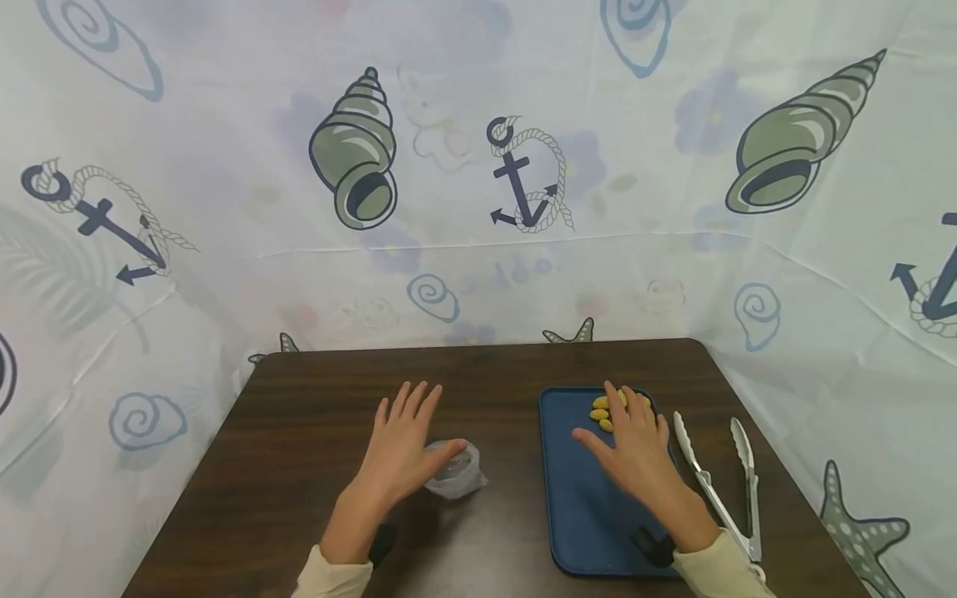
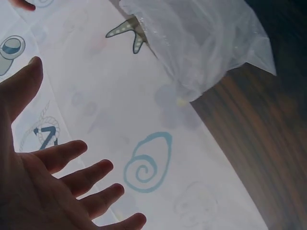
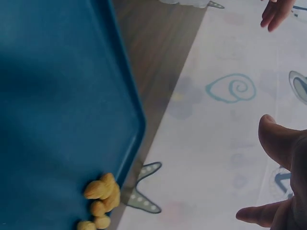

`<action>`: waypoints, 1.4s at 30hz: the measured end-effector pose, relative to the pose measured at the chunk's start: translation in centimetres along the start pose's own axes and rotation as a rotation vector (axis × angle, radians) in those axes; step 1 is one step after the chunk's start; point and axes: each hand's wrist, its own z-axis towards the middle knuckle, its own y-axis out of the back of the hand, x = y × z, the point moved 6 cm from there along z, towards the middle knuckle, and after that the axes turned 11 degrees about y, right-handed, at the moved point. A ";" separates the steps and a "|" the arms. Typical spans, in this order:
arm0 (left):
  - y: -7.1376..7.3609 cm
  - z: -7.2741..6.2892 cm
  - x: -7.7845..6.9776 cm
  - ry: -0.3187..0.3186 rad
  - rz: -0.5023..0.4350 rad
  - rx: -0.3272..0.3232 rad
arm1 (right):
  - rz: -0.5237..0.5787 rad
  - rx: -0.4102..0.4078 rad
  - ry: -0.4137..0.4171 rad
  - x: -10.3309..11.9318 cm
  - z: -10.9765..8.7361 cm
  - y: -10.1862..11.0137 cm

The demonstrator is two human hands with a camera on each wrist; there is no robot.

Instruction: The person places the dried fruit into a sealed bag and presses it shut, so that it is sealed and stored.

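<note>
My left hand [image 1: 404, 453] is held with its fingers spread above the table, near a clear plastic bag [image 1: 465, 477] that stands with its mouth up. In the left wrist view the bag [image 2: 206, 43] shows beyond the thumb, and nothing lies in the palm. Over the blue tray [image 1: 571, 515] my right hand [image 1: 635, 457] is spread too, holding nothing. Several small yellow-brown pieces [image 1: 601, 414] lie at the tray's far end, partly hidden by the right fingers. They look like knobbly, rounded snack pieces [image 3: 103, 191] in the right wrist view.
Metal tongs [image 1: 753, 507] lie spread apart just right of the tray, their tips pointing away from me. The dark wooden table [image 1: 299, 465] is bordered at the back and sides by a white cloth [image 1: 463, 299] printed with shells and anchors.
</note>
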 end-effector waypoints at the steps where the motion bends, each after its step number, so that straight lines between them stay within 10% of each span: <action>1: -0.1 0.0 0.2 0.001 -0.008 0.001 | -0.003 -0.004 -0.005 -0.3 -0.2 0.0; 42: -2.7 -1.9 2.2 0.063 -0.153 0.076 | -0.078 0.059 -0.244 -11.6 -5.6 0.3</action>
